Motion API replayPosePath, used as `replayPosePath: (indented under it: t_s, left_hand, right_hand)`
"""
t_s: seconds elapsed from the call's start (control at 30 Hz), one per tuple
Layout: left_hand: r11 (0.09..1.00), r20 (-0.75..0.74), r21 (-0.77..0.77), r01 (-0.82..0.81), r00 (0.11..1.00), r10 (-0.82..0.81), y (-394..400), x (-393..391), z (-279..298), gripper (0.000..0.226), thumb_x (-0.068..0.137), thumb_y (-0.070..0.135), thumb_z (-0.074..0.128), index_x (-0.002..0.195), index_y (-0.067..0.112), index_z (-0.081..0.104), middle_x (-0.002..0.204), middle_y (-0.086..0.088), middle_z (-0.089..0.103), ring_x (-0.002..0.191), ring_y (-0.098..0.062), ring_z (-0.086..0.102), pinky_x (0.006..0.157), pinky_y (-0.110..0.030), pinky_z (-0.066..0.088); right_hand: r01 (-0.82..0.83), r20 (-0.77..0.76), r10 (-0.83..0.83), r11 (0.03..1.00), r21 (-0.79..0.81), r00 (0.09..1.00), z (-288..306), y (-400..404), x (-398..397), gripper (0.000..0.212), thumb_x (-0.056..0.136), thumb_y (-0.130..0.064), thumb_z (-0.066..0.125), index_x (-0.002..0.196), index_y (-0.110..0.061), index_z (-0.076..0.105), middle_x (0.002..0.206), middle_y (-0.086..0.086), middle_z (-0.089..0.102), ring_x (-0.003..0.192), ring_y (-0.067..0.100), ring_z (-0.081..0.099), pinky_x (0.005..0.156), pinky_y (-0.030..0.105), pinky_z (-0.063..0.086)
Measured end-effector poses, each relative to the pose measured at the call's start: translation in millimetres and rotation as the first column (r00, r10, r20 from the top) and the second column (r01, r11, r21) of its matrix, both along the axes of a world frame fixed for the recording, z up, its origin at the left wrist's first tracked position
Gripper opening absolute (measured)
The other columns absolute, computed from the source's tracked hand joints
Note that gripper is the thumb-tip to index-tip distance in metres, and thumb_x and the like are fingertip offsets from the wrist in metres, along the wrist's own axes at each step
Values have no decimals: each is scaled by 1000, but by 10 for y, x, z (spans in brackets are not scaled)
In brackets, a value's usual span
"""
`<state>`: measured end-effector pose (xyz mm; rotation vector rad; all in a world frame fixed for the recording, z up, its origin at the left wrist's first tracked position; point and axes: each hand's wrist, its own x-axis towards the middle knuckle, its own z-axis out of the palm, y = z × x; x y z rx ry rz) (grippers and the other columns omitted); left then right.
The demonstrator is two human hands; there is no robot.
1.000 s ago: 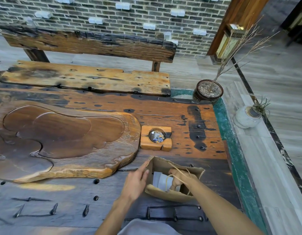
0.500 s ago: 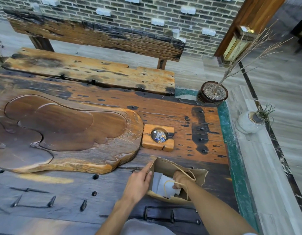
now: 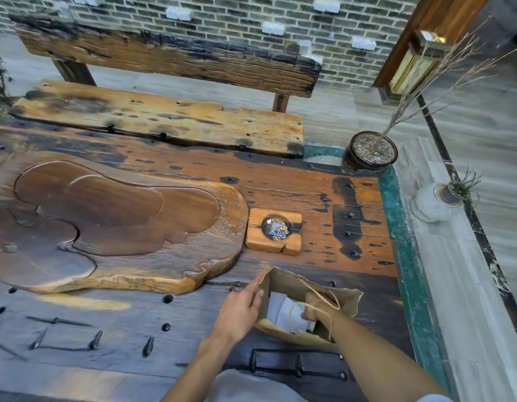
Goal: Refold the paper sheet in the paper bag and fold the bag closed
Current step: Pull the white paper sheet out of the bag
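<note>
A carved wooden tray (image 3: 106,224) lies on the table (image 3: 280,181), just beside a wooden ashtray (image 3: 274,230) (holding scraps).

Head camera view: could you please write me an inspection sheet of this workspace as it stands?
Surface: dark studded wooden table, worn orange further back.
Job's things: brown paper bag open, white paper sheet inside.
Clutter: carved wooden tray; wooden ashtray with scraps in its bowl.
Grippers: left hand at the bag's left edge; right hand inside the bag on the sheet, twine handle across it.
Cables: nothing seen.
Surroundings: wooden bench, brick wall, potted twigs, white vase.
</note>
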<state>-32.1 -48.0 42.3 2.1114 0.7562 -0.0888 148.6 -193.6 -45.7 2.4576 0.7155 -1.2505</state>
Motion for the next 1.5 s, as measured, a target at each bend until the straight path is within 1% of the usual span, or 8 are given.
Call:
replayPosePath:
  t_s: [0.17,0.3,0.47,0.8,0.97,1.13,1.23,1.5]
  left_hand:
    - [999,-61,-33,-5,998,3,13,21,16,27,102,32,45,107,14,64,74,-10,68,83,-30,67,72,-37,46]
    - [996,-79,-83,-26,997,19,-13,9,72,23,102,33,46,87,23,59,64,6,57,79,-26,64,67,-33,39]
    - [998,-62,-54,-20,998,16,-43,13,66,38,102,33,47,65,29,43,72,-6,66,83,-30,65,65,-32,33]
    - [995,-100,-91,31,994,-40,-108,57,188,20,100,39,47,90,28,61,63,7,58,76,-20,58,65,-30,35]
    - [988,-96,-148,40,994,-54,-60,50,180,61,91,52,52,146,25,47,124,0,70,114,-18,67,100,-33,51]
    - [977,2,-207,57,998,-58,-135,48,402,65,92,52,55,150,26,40,140,2,61,111,-7,66,100,-24,49]
    - [982,60,-182,57,997,-47,-160,23,490,60,94,47,57,148,28,41,109,-2,75,89,-9,67,87,-28,51]
    - [961,256,-224,164,961,-104,-159,-52,731,96,69,63,75,151,41,32,152,18,43,141,3,37,118,-26,34]
  right_hand:
    - [26,-124,-18,998,59,992,74,-1,119,39,86,-34,65,56,-21,43,58,-1,43,55,17,42,57,25,37]
    - [111,-246,-78,986,127,966,318,13,156,34,92,-22,60,61,-19,47,56,1,57,46,9,51,45,20,40]
    - [227,-322,-147,947,228,935,559,33,124,24,98,-21,52,75,-23,46,58,-6,62,42,-4,59,45,15,43]
    - [397,-448,-183,800,450,875,967,-222,101,14,97,-22,55,87,-17,46,74,4,67,59,2,68,59,15,54]
    - [509,-516,-223,687,518,827,1329,-288,-12,16,96,-23,59,88,-13,49,70,1,73,64,6,72,57,14,51]
    - [577,-541,-263,590,565,799,1637,-301,-133,21,93,-28,63,94,-9,54,84,13,79,84,18,77,78,30,58]
    - [628,-587,-269,518,581,764,1804,-318,-213,22,92,-28,64,95,-8,54,87,12,79,88,18,76,95,43,55]
    - [759,-695,-307,272,591,651,2298,-310,-392,18,91,-25,66,87,-12,54,96,15,78,96,30,74,91,37,53]
